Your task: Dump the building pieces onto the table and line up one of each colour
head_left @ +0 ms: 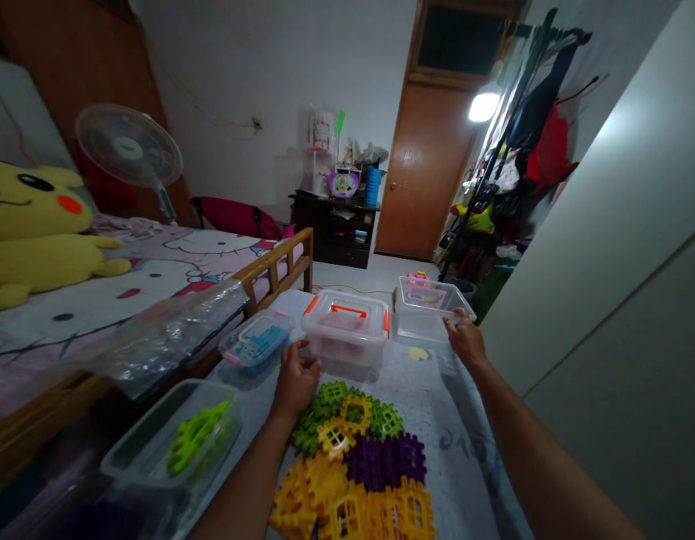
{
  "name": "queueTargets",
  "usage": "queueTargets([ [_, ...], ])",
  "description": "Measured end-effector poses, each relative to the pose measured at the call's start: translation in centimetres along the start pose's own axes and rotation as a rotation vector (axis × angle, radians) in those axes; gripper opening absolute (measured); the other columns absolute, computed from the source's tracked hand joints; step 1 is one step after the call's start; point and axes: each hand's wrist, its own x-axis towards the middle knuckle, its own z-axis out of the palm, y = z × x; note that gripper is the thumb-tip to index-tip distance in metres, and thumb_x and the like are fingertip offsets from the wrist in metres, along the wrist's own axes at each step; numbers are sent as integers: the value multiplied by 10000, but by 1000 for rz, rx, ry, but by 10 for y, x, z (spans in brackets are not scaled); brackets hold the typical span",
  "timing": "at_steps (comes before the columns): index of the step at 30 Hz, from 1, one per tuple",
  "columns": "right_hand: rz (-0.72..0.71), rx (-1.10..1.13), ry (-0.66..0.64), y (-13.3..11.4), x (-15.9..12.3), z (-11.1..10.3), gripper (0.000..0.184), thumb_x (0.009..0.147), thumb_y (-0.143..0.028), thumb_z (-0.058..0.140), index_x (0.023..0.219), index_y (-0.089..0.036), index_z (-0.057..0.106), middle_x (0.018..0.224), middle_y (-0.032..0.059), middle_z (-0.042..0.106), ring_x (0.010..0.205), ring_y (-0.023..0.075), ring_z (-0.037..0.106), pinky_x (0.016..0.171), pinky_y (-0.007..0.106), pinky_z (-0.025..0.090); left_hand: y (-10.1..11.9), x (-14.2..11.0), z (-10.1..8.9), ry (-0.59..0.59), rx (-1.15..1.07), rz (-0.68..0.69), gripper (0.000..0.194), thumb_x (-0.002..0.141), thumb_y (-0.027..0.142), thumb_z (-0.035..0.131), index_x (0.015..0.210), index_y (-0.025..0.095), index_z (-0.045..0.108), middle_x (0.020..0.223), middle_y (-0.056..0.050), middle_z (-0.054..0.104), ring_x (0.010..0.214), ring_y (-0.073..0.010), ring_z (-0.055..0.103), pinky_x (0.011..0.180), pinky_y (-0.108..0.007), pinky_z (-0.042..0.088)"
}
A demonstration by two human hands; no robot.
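view: head | place: above and behind the clear plastic box (346,328) | facing: forward and down, past the box | range: near it | shared view: none

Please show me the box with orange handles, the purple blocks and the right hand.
Orange-handled box (347,328), head view, on its lid.
Purple blocks (385,461), head view, on the pile's middle.
Right hand (465,339), head view, on its back.

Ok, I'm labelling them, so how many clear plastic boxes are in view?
4: the orange-handled box beside the left hand, a small box of blue pieces left of it, a box at the right hand, and a box of green pieces at near left. More may be hidden.
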Motion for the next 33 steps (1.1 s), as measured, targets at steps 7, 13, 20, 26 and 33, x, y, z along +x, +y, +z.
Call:
queueTargets([
  [7, 6, -14, 2, -4, -1, 0, 447, 980, -405, 437, 1330, -139, 518, 1000, 142, 733, 891, 265, 694, 716, 296, 432, -1, 0, 1, -25, -36, -19, 504, 745, 269, 619, 1226, 185, 495, 1306, -136, 515, 867, -185, 661, 864, -382, 527],
  [13, 35, -26, 6, -8, -3, -3, 455, 979, -425, 438, 1332, -149, 524, 1029, 152, 730, 913, 272, 696, 724, 301, 441, 4, 0, 0, -85, -58, -56, 507, 755, 255, 618, 1245, 206, 499, 1331, -122, 578, 860, -190, 682, 837, -361, 536],
  [20, 82, -20, 15, -19, -2, -1, 450, 978, -426, 449, 1333, -160, 527, 1008, 165, 731, 920, 298, 697, 741, 324, 455, 3, 0, 0, -87, -57, -65, 527, 743, 265, 627, 1254, 200, 513, 1347, -130, 581, 837, -188, 685, 826, -360, 542],
  [26, 96, 27, 15, -22, -3, 0, 445, 977, -407, 453, 1346, -168, 521, 1057, 170, 723, 926, 289, 694, 754, 323, 458, 2, 0, -1, -105, -45, -62, 554, 747, 275, 632, 1277, 182, 501, 1349, -148, 575, 861, -200, 684, 853, -379, 536],
  [33, 64, 151, 26, -21, -11, -7, 514, 939, -367, 509, 1400, -140, 483, 1069, 186, 715, 974, 314, 673, 803, 354, 450, 3, 0, 0, -105, -45, -76, 551, 764, 264, 623, 1294, 194, 489, 1366, -139, 565, 874, -195, 681, 859, -365, 532],
])
